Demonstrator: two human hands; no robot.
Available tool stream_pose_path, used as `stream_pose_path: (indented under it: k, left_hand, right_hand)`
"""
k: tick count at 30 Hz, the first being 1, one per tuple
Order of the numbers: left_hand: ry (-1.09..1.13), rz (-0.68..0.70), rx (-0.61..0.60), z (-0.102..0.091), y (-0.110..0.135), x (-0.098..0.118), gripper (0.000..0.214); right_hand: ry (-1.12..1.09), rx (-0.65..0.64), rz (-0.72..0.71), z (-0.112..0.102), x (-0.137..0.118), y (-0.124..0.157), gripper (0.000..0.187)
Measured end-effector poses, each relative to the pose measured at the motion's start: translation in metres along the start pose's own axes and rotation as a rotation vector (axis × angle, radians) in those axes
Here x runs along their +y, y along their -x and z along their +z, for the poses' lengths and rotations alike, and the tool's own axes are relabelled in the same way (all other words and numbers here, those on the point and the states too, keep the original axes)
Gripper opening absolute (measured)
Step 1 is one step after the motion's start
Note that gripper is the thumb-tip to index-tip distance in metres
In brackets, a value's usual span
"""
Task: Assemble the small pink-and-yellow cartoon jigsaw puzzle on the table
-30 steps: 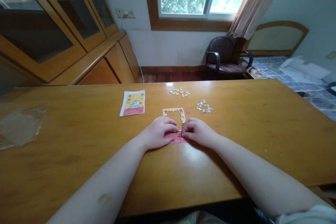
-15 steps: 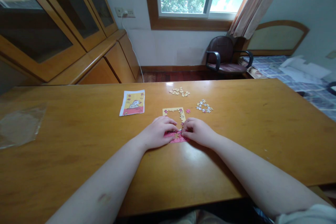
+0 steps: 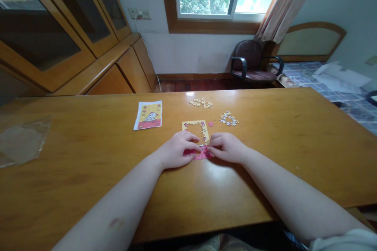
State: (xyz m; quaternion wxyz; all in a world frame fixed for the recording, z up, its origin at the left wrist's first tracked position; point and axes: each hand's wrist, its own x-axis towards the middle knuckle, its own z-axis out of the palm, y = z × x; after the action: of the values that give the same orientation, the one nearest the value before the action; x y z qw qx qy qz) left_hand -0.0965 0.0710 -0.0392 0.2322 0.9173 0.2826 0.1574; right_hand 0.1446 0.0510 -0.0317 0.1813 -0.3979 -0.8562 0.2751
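A partly built jigsaw puzzle [image 3: 195,126], a yellow frame with a pink bottom band, lies on the wooden table [image 3: 88,153]. My left hand [image 3: 175,150] rests on the pink band's left part with curled fingers pressing down. My right hand [image 3: 227,147] pinches at the band's right end, fingertips meeting the left hand's over a small pink piece. A single pink piece [image 3: 210,124] lies just right of the frame.
A reference picture card [image 3: 148,115] lies to the left. Two heaps of loose pieces sit behind: yellow ones [image 3: 201,103] and white ones [image 3: 229,119]. A clear plastic bag [image 3: 22,139] lies far left. Beyond the table stand a chair [image 3: 250,62] and cabinets [image 3: 59,27].
Both hands have stayed on the puzzle's bottom edge; the right hand's fingertips shifted slightly right and down. Nothing else moved.
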Motion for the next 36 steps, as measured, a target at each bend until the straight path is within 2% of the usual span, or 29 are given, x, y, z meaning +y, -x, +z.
stream_pose_path:
  k: [4,11,16,20,24,26,29,36]
  left_hand:
    - [-0.014,0.009,-0.018,-0.001,0.000,0.000,0.021]
    - [-0.036,0.012,-0.004,0.000,0.001,0.000,0.021]
    - [-0.053,-0.042,0.019,-0.002,0.001,-0.001,0.024]
    - [-0.116,-0.180,0.059,-0.003,0.002,-0.005,0.044]
    - [-0.152,-0.279,-0.015,-0.002,0.003,-0.007,0.083]
    - [-0.151,-0.286,-0.069,-0.003,0.002,-0.007,0.093]
    - [-0.158,-0.298,-0.112,-0.003,0.001,-0.005,0.096]
    - [-0.162,-0.330,-0.067,0.000,0.002,-0.010,0.090]
  right_hand:
    - [0.052,-0.042,-0.022,0.001,-0.002,-0.001,0.024]
    - [0.091,-0.022,-0.010,0.003,0.000,-0.002,0.023]
    - [0.200,0.219,0.158,0.003,0.014,-0.005,0.022]
    - [0.333,0.284,0.276,0.003,0.025,-0.008,0.031]
    - [0.438,0.199,0.316,0.005,0.028,-0.009,0.054]
    - [0.453,0.152,0.305,0.006,0.027,-0.008,0.050]
    - [0.464,0.154,0.292,0.005,0.026,-0.008,0.036]
    - [0.484,0.209,0.365,0.002,0.025,-0.009,0.024]
